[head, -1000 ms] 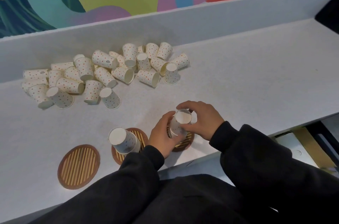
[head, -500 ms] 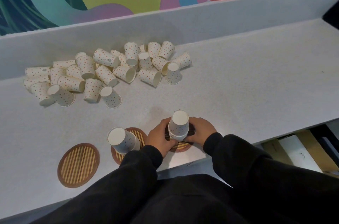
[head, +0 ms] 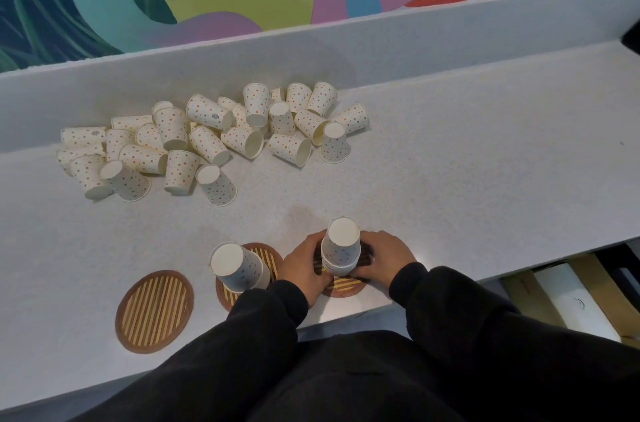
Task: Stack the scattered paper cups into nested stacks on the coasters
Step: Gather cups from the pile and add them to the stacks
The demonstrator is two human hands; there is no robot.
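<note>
A short nested stack of upside-down dotted paper cups (head: 341,250) stands on the right coaster (head: 343,286). My left hand (head: 304,266) and my right hand (head: 379,257) touch its base from both sides. An upside-down cup (head: 239,266) stands on the middle coaster (head: 266,253). The left coaster (head: 154,311) is bare. Several loose dotted cups (head: 207,137) lie and stand in a pile near the back wall.
The white counter has a raised back ledge (head: 346,41) under a colourful mural. Its front edge runs just behind my sleeves. Boxes (head: 568,297) sit below the counter at the right.
The cup stack went from tilted in both hands to upright on the right coaster. My hands slid down to its base and stay there.
</note>
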